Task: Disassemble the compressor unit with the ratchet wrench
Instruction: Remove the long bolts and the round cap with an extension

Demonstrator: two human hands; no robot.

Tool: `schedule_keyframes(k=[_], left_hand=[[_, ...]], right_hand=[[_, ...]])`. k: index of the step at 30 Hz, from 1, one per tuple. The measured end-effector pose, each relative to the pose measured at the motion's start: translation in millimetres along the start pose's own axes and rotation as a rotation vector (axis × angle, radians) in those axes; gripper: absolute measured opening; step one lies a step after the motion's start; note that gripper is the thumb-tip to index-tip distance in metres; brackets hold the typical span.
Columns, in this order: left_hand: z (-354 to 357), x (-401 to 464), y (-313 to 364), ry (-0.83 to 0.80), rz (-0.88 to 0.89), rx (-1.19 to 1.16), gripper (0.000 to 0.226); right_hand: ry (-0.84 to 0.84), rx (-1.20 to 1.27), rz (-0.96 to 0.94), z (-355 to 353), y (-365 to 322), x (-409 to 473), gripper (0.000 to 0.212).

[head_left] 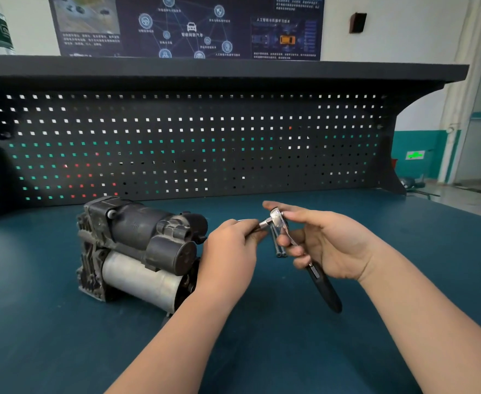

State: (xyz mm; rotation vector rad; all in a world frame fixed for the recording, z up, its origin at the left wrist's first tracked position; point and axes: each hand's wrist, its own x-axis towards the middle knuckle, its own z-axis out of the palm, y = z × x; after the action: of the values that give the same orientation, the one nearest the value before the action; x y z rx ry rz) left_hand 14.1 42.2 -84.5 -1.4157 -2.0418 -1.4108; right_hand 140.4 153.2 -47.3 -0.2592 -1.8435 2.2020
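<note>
Readying the ratchet wrench (290, 240) above the table (63, 351), compressor unit (139, 251) lying left.
Right hand (321, 245) grips the handle; left hand (233, 245) pinches what looks like its socket; next, seat it on a bolt.

wall poster (188, 27) w/ Chinese txt, too blurry to read

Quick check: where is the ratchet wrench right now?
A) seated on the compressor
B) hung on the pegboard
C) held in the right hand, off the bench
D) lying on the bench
C: the right hand grips the wrench in the air, right of the compressor, while the left hand pinches the bit at its head.
</note>
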Motion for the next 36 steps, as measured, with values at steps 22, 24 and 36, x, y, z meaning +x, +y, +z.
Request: schedule_keyframes(k=[22, 24, 36], left_hand=[[-9.4, 2.5, -0.6, -0.174, 0.305, 0.28, 0.027], [-10.2, 1.1, -0.9, -0.165, 0.307, 0.327, 0.025], [-3.6, -7.3, 4.2, -0.011, 0.146, 0.382, 0.025]], right_hand=[[0.005, -0.18, 0.141, -11.8, -6.5, -6.1, 0.031], [0.008, -0.171, 0.155, -13.1, -6.2, -5.7, 0.031], [0.032, 0.096, 0.192, -0.4, 5.1, 4.7, 0.025]])
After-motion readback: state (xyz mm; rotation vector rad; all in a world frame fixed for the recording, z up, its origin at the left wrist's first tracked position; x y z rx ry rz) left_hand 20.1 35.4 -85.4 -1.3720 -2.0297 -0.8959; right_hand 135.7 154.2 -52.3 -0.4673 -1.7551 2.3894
